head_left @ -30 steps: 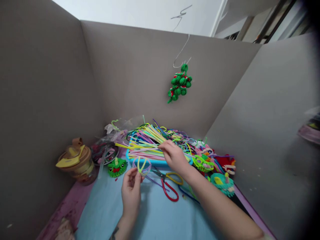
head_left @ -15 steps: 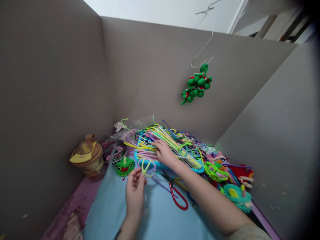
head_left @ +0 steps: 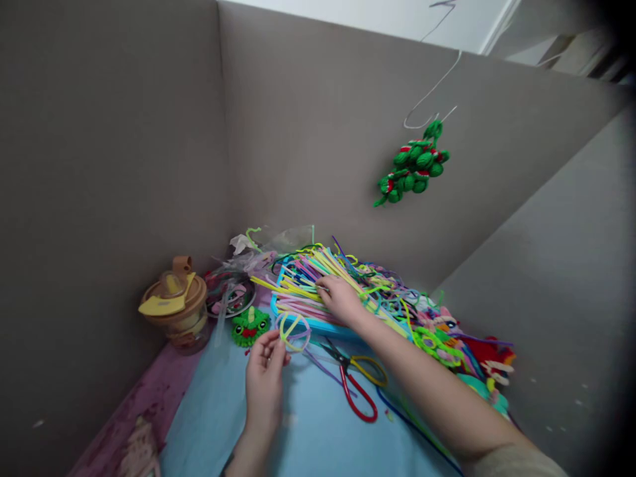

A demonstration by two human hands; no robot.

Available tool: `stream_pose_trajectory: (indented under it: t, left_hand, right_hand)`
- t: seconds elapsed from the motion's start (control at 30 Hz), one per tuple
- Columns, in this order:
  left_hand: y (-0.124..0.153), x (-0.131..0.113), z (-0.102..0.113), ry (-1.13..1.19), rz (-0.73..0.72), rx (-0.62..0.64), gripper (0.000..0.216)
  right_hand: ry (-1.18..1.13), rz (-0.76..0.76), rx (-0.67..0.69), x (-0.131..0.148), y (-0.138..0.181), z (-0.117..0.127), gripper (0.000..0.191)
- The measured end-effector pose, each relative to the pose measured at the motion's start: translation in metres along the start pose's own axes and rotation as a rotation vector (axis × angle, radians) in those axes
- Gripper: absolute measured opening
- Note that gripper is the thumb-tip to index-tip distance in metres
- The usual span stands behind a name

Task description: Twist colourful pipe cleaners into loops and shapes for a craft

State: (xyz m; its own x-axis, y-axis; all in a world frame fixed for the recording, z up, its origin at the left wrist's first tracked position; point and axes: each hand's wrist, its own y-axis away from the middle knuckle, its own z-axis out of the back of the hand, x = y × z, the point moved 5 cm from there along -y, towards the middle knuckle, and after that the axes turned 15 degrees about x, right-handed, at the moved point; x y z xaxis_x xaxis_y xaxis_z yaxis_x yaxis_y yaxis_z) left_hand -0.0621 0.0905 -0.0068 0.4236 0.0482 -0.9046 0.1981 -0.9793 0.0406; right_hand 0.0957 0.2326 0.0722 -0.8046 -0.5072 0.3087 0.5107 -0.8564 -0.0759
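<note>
The person's left hand [head_left: 265,371] pinched a small pipe-cleaner ring [head_left: 292,326], lilac with yellow strands crossing it, between thumb and fingertips, holding it up just in front of the blue tray [head_left: 322,326], by its near left corner. The right hand [head_left: 342,301] reached over the tray with its fingers curled among the loose pipe cleaners [head_left: 342,268]; whether they had closed on one could not be told. The step in hand looked like choosing another stem while the ring was kept steady. The next move seemed to call for a fine pinch that would part a single stem from its neighbours, with the ring's crossing left undisturbed. In front of the tray lay open scissors [head_left: 344,362], one handle red and one yellow, and a purple stem [head_left: 325,369] ran near them; its link to the ring was unclear. A green horned pipe-cleaner head [head_left: 251,329] sat just left of the tray, a lidded jar [head_left: 173,308] farther left, and a green knotted ornament [head_left: 417,162] hung above and behind it.
</note>
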Motion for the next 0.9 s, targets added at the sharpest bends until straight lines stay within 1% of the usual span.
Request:
stream_pose_trajectory:
  t: [0.1,0.17,0.33,0.43,0.5,0.53,0.57,0.63,0.7,0.73,0.77,0.87,0.9]
  left_hand:
    - [-0.001,-0.002,0.004,0.012,-0.02,-0.021,0.038]
    - [-0.001,-0.004,0.005,0.033,-0.024,-0.033,0.039]
    - [-0.002,-0.008,0.005,0.076,-0.02,-0.034,0.038]
    - [-0.003,-0.007,0.006,0.084,-0.007,-0.045,0.038]
    - [-0.003,-0.006,0.007,0.083,-0.005,-0.049,0.038]
    - [-0.003,-0.006,0.007,0.083,-0.007,-0.048,0.038]
    - [-0.004,-0.006,0.007,0.083,-0.011,-0.044,0.038]
    - [-0.003,-0.006,0.007,0.081,-0.018,-0.034,0.037]
    - [-0.002,-0.007,0.006,0.076,-0.022,-0.029,0.037]
    - [-0.002,-0.007,0.005,0.071,-0.023,-0.022,0.036]
    - [-0.001,-0.008,0.004,0.065,-0.024,-0.011,0.035]
    - [0.002,-0.008,-0.001,0.047,-0.028,0.038,0.033]
    - [0.003,-0.008,-0.002,0.043,-0.026,0.051,0.033]
  right_hand:
    - [0.022,-0.023,0.019,0.003,-0.012,-0.005,0.02]
    - [0.021,-0.018,0.01,0.005,-0.018,-0.003,0.022]
    - [-0.023,0.055,-0.11,0.015,-0.019,0.015,0.023]
    - [-0.072,0.163,-0.269,0.031,-0.005,0.04,0.025]
    - [-0.131,0.356,-0.49,0.048,0.016,0.065,0.025]
    - [-0.119,0.44,-0.558,0.058,0.028,0.076,0.027]
    - [-0.086,0.515,-0.593,0.068,0.039,0.085,0.031]
    - [0.016,0.656,-0.58,0.088,0.061,0.097,0.039]
    - [0.096,0.727,-0.533,0.103,0.082,0.101,0.041]
    - [0.121,0.734,-0.5,0.107,0.092,0.098,0.04]
    - [0.138,0.726,-0.453,0.111,0.102,0.093,0.04]
    - [0.156,0.616,-0.319,0.116,0.131,0.072,0.04]
    - [0.129,0.574,-0.292,0.117,0.141,0.066,0.041]
